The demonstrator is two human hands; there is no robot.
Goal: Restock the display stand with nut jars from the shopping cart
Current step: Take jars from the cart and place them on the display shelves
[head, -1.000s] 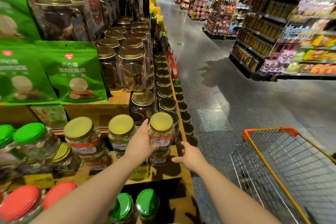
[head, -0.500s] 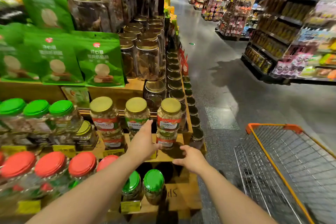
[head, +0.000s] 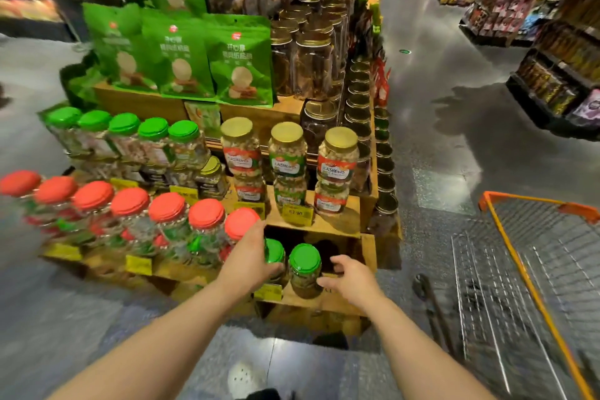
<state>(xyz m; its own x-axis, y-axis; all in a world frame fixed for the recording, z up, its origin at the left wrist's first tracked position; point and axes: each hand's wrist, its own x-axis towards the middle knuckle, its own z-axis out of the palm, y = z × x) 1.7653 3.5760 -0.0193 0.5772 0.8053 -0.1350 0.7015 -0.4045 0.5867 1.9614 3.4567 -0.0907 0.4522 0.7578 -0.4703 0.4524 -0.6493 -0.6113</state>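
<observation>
Labels: three gold-lid jars (head: 287, 153) on mid tier of the display stand (head: 337, 224) read "CASHEWS", red/green bands; more of same stacked under them. Yellow price tag (head: 297, 213) below reads approx "62.90", not sharp. Green pouches (head: 242, 65) on top tier carry Chinese print, not readable w/ certainty.

Materials: jars clear plastic, ribbed, round screw lids. Row of red-lid jars (head: 167, 208) on low tier at left, green-lid row (head: 154, 130) above them. Dark tall jars w/ brass-tone lids (head: 313, 65) at top right. Stand is stepped wooden crates, raw finish.

Hands: left hand (head: 250, 256) lies against the left of two green-lid jars (head: 304, 258) in the lowest crate, fingers curved round it; firm grip or not, cannot tell. Right hand (head: 349, 276) just right of the other jar, fingers spread and loosely bent, holding nothing; touching the jar or not, cannot tell.

Shopping cart (head: 532, 273), wire basket w/ orange rim, stands right of stand; visible part holds no jars.

Room: supermarket aisle, glossy dark speckled floor (head: 438, 107), stocked shelves (head: 558, 68) at far right.
</observation>
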